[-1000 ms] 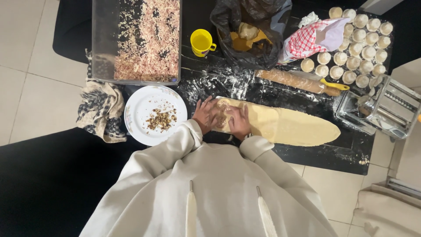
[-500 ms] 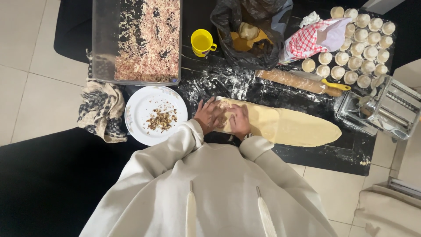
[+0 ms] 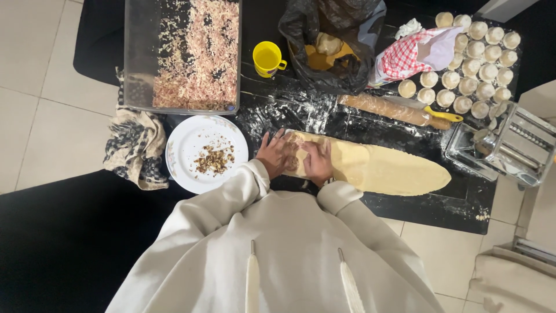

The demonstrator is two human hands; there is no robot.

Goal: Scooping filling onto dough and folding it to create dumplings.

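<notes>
**Hands press the near end of a long dough sheet**

Seen from above, a person in a cream hooded top bends over a dark, flour-dusted counter point(image 3: 405, 211). The left hand point(image 3: 273, 153) and right hand point(image 3: 317, 162) lie side by side on the left end of a long, pale dough sheet point(image 3: 382, 169), fingers spread and flat, palms down on the dough and gripping nothing. The sheet runs from the hands away to the right, tapering to a rounded tip. Against the view half a second ago, little differs: both hands rest at the same end of the sheet, and the dough lies in the same line.

Just left of the hands sits a white plate point(image 3: 184, 145) carrying a small heap of chopped brown filling point(image 3: 213, 160). A patterned cloth point(image 3: 134, 148) is bunched beside the plate. Behind it stands a clear rectangular tray point(image 3: 139, 52) of shredded pink and white mixture. A yellow mug point(image 3: 267, 58) stands near a black plastic bag point(image 3: 347, 64) that holds dough. A wooden rolling pin point(image 3: 385, 108) lies beyond the sheet, touching a yellow-handled tool point(image 3: 443, 114). Rows of small dough rounds point(image 3: 475, 64) fill the far right corner, next to a red checked cloth point(image 3: 405, 58). A metal pasta roller point(image 3: 507, 145) stands at the right edge.
</notes>
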